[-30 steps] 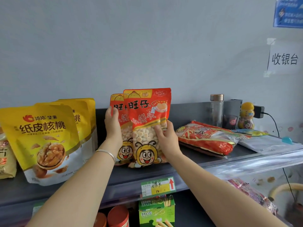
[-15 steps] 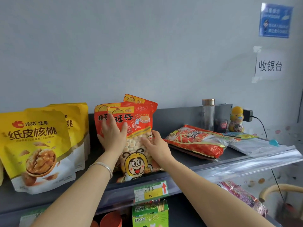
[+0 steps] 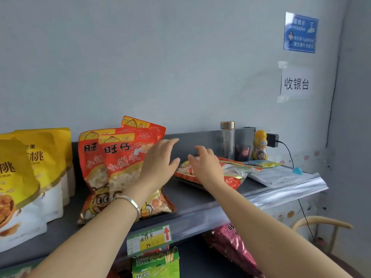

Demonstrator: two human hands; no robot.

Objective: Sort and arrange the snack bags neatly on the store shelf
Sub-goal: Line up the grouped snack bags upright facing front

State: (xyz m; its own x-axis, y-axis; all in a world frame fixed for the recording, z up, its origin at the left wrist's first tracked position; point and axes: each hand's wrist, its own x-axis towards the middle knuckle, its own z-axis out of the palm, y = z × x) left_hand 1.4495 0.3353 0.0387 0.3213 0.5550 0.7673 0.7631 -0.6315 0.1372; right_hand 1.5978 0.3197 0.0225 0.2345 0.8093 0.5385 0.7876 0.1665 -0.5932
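- A person's left hand (image 3: 158, 163) and right hand (image 3: 204, 166) reached along the shelf (image 3: 200, 199) toward the flat red bag (image 3: 230, 174), which lay on its side right of centre, near the front edge.
- The left hand's fingers were straight and spread wide, holding nothing, and passed in front of the right edge of the red pouches (image 3: 122, 163). Whether they brushed the foil could not be told.
- The right hand's fingers were loosely curled and apart above the flat bag's near end. They held nothing, and contact could not be confirmed.
- The step appeared to be taking up the flat bag. It would likely go best with a hand on each side edge, lifted clear and not dragged, so the pouches just beside it were not knocked over.
- The flat bag looked full, glossy and slack, red with a clear or silvery panel towards its far end. It would probably sag if gripped at one corner.
- Three red pouches stood overlapping left of the hands, the rear one tilted. Yellow walnut bags (image 3: 46, 157) stood upright further left.
- A glass bottle (image 3: 227, 139) stood at the back behind the flat bag, close enough to be bumped.
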